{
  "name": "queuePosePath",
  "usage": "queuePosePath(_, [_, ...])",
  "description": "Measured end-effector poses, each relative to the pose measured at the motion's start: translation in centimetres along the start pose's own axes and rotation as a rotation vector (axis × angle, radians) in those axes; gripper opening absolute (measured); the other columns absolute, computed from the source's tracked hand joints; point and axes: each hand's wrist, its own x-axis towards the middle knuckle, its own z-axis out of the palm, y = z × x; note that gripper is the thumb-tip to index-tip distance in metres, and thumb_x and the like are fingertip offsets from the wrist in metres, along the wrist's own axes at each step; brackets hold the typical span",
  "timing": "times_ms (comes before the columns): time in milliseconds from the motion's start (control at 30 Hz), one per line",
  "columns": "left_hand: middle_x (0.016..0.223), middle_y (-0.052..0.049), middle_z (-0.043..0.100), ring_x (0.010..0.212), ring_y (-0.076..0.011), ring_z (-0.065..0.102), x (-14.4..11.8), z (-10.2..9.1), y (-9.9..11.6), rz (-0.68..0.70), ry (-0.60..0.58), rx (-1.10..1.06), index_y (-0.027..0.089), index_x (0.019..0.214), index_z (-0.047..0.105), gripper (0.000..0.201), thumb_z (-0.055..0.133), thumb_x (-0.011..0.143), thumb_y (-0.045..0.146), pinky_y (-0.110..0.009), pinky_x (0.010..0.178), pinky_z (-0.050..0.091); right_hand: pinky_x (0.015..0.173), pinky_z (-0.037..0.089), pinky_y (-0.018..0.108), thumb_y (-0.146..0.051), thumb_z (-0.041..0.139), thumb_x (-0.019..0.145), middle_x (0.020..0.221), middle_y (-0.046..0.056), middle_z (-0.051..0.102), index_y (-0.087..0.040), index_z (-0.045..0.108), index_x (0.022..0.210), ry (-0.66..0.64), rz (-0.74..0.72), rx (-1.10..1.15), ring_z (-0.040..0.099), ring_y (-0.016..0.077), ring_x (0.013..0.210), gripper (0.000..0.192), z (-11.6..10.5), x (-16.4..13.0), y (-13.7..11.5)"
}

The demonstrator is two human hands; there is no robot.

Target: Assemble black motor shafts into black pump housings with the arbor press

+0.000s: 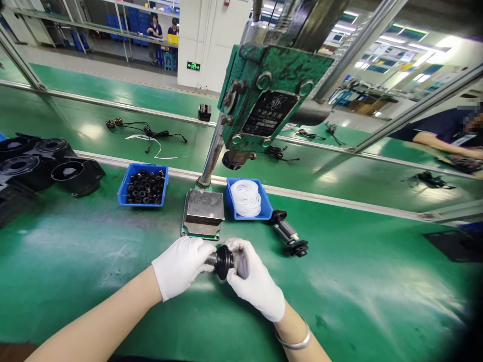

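White-gloved left hand and right hand close their fingers around a black-flanged, grey metal rotor shaft, seemingly rigid, weighty, best gripped by its ends.

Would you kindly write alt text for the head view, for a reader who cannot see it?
Two white-gloved hands, left hand and right hand, hold a black rotor part over a green table. Behind stand a green press, a blue bin of black rings and a blue bin of white rings.
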Motion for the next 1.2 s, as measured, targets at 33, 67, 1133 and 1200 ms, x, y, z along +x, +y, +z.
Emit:
queuePosePath(33, [0.089, -0.006, 0.063, 0.077, -0.0217, 0.059, -0.1, 0.1, 0.0, 0.003, 0.006, 0.004, 0.017, 0.104, 0.056, 0.020, 0.045, 0.099, 0.034, -0.033, 0.069, 0.045, 0.096, 0.046, 0.034, -0.003, 0.050, 0.064, 0.103, 0.004, 0.050, -0.024, 0.044, 0.105, -0.014, 0.002, -0.007, 0.055, 0.0176, 0.098, 0.046, 0.0, 0.0, 0.0])
queuePosePath(67, [0.088, -0.006, 0.062, 0.077, -0.0217, 0.059, -0.1, 0.2, 0.1, 0.009, 0.012, 0.011, 0.017, 0.104, 0.055, 0.021, 0.043, 0.100, 0.034, -0.033, 0.069, 0.044, 0.096, 0.046, 0.035, -0.003, 0.050, 0.064, 0.103, 0.004, 0.050, -0.024, 0.045, 0.105, -0.025, 0.004, -0.013, 0.054, 0.0178, 0.098, 0.047, 0.0, -0.1, -0.1])
queuePosePath(1133, [0.069, -0.009, 0.071, 0.062, -0.0283, 0.069, 3.5, 0.0, 3.7, -0.168, -0.219, 0.322, 0.017, 0.076, 0.065, 0.015, 0.060, 0.079, 0.031, -0.036, 0.056, 0.049, 0.072, 0.057, 0.034, -0.008, 0.049, 0.061, 0.097, 0.009, 0.059, -0.022, 0.054, 0.083, 0.042, -0.345, -0.673, 0.065, 0.0231, 0.085, 0.027, 0.9, -0.9, -2.8])
queuePosePath(1200, [0.065, -0.008, 0.070, 0.060, -0.0274, 0.069, 3.1, -0.8, 3.2, -0.173, -0.194, 0.332, 0.019, 0.071, 0.066, 0.014, 0.061, 0.077, 0.030, -0.033, 0.054, 0.046, 0.074, 0.057, 0.033, -0.008, 0.051, 0.061, 0.100, 0.009, 0.059, -0.022, 0.055, 0.086, 0.075, -0.382, -0.644, 0.065, 0.0241, 0.090, 0.029, 0.8, -1.0, -2.8])
